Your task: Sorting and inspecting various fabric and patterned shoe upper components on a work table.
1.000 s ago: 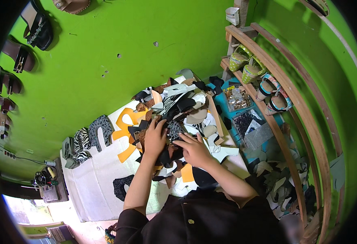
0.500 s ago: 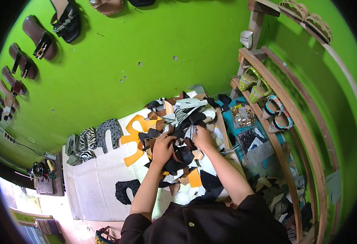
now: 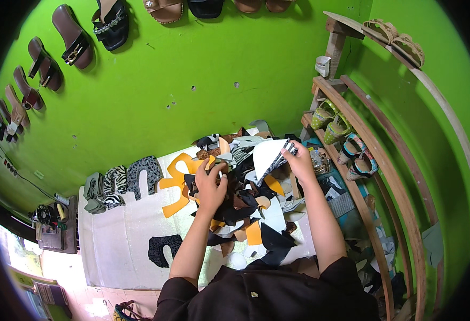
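At the near side, a black textured cutout with a U-shaped notch (image 3: 165,251) lies on the white table (image 3: 120,243), left of the forearms. To its right, at the near edge of a scrap pile (image 3: 239,213), rest a yellow-orange square (image 3: 253,234) and a pointed black piece (image 3: 275,243).

Beyond these, the left hand (image 3: 209,190) is over the left part of the pile, its fingers bent and somewhat apart among dark scraps; I cannot tell whether they grip any of them. Yellow-orange cutouts (image 3: 177,199) lie just left of it.

A little farther and to the right, the right hand (image 3: 300,161) has its thumb and fingers clamped on the right edge of a white piece with a black-and-white patterned border (image 3: 268,156), which is tilted above the pile's far right part.

Farther left on the table sit grey-and-black patterned pieces (image 3: 143,175) and zebra-striped ones (image 3: 115,182). A wooden rack (image 3: 335,48) with sandals (image 3: 335,129) stands at the right, and the green wall (image 3: 229,109) rises at the far side.
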